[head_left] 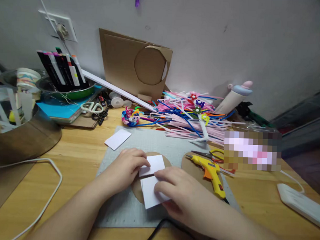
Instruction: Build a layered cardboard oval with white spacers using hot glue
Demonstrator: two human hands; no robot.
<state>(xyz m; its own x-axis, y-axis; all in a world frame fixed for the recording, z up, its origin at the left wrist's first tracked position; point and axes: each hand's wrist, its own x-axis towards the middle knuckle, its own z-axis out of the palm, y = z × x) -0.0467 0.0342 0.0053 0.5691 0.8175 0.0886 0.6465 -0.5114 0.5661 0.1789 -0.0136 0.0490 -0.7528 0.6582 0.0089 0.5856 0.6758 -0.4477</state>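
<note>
A round cardboard disc (pixel 137 192) lies on the grey cutting mat (pixel 115 206), partly covered by white paper cards. My left hand (pixel 129 168) is closed at the left edge of the upper white card (pixel 156 162), its index fingertip on top. Just below, my right hand (pixel 177 189) grips the lower white card (pixel 149 195) at its right side, fingers on top and thumb hidden. A second edge shows along this card's left side. The two cards nearly meet at a narrow gap. Another white card (pixel 117 139) rests at the mat's upper left.
Right of my hands, a yellow glue gun (pixel 209 170) lies over another cardboard disc (pixel 188 171), beside scissors (pixel 216 155). Pipe cleaners (pixel 181 120) are heaped behind the mat. Cardboard with a round cut (pixel 120 59) leans on the wall. A black cord (pixel 158 228) crosses the front.
</note>
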